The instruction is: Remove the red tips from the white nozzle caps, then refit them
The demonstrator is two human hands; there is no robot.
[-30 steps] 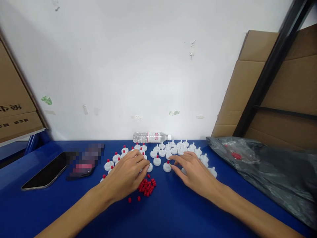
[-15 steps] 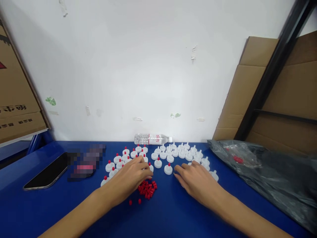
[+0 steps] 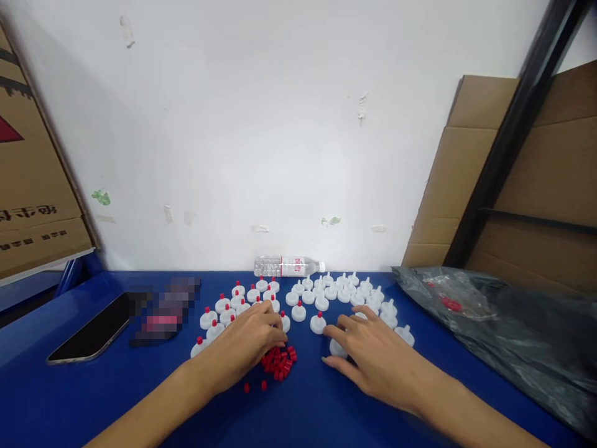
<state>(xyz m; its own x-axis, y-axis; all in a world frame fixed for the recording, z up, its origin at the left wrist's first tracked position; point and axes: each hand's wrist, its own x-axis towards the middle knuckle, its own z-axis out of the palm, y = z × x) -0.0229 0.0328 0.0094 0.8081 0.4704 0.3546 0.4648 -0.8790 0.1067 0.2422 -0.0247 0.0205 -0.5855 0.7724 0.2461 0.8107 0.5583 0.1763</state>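
Note:
My left hand [image 3: 242,345] rests knuckles-up on the blue table [image 3: 298,410], fingertips curled down at the edge of a small heap of red plugs [image 3: 278,363]; what they pinch is hidden. My right hand [image 3: 370,351] lies beside it, thumb and fingers closing round a white cap [image 3: 336,347] without a red tip. Between the hands stands a white cap with a red plug [image 3: 318,323]. Several red-tipped caps [image 3: 228,308] sit to the left, and plain white caps [image 3: 347,292] spread out behind my right hand.
A clear water bottle [image 3: 288,266] lies on its side against the white wall. A dark phone [image 3: 91,336] and a blurred object [image 3: 161,311] lie at left. A black plastic bag [image 3: 504,336] covers the table's right side. Cardboard boxes [image 3: 536,180] flank both sides.
My right hand drew back toward me and closed round a plain white cap. My left hand slid slightly nearer onto the red plug heap. The view tilted up a little.

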